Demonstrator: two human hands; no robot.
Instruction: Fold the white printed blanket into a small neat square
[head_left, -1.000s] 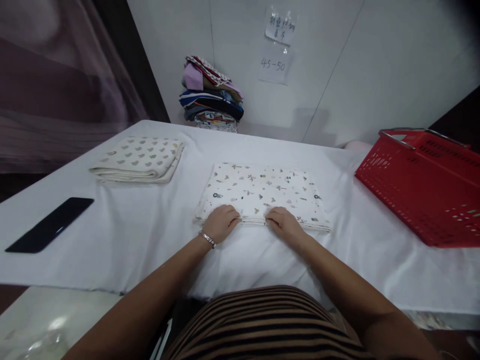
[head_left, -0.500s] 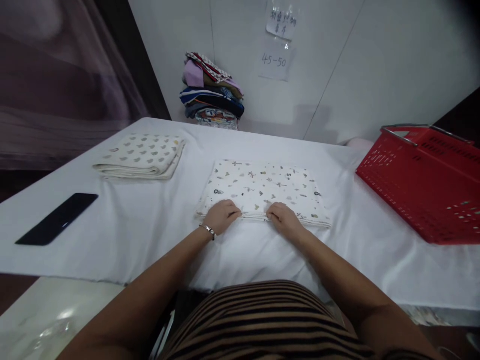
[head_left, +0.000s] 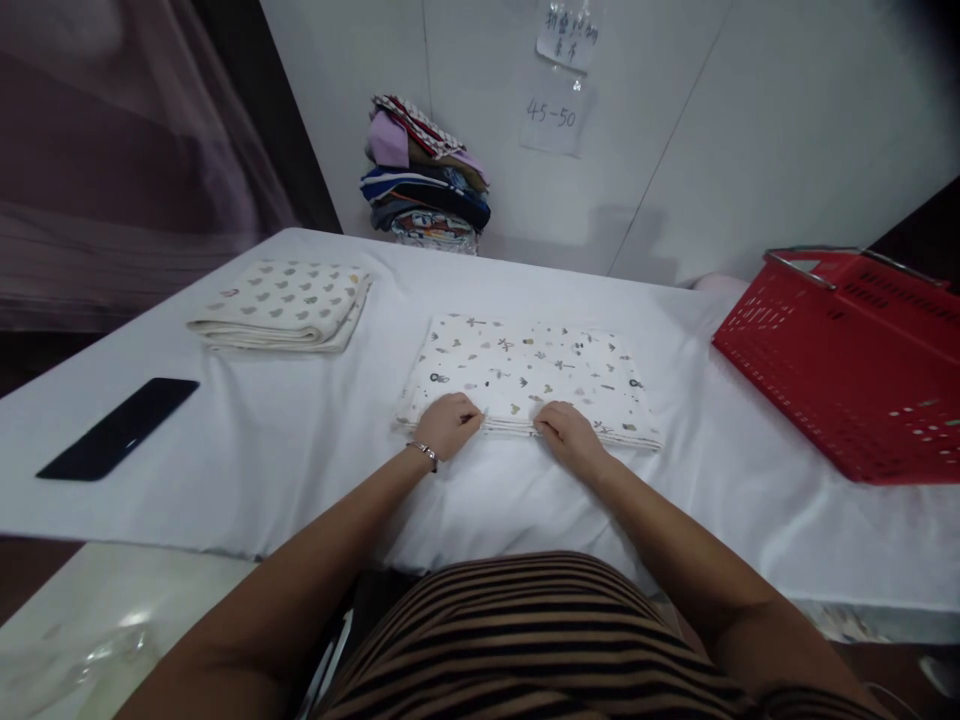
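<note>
In front of me a folded white cloth (head_left: 532, 365) with small printed figures lies flat, its layered near edge facing my body. My left hand (head_left: 448, 425), with a bracelet at the wrist, pinches that edge left of the middle. A short way to the right, my right hand (head_left: 568, 432) grips the same edge with curled fingers. Both hands rest low at the table. Farther left sits a second folded cloth (head_left: 289, 300), cream with rows of grey shapes, touched by neither hand.
A white-covered table (head_left: 300, 440) spans the view. On its left lies a dark flat slab (head_left: 120, 428); on its right stands a red basket (head_left: 832, 370) with metal handles. Behind the far edge, a stack of folded fabrics (head_left: 427, 185) rises against the wall, where paper signs (head_left: 553, 115) hang.
My left hand has shifted very slightly along the cloth's near edge, its wrist a little more to the right. My right hand keeps its grip. The whole view has tilted a touch.
</note>
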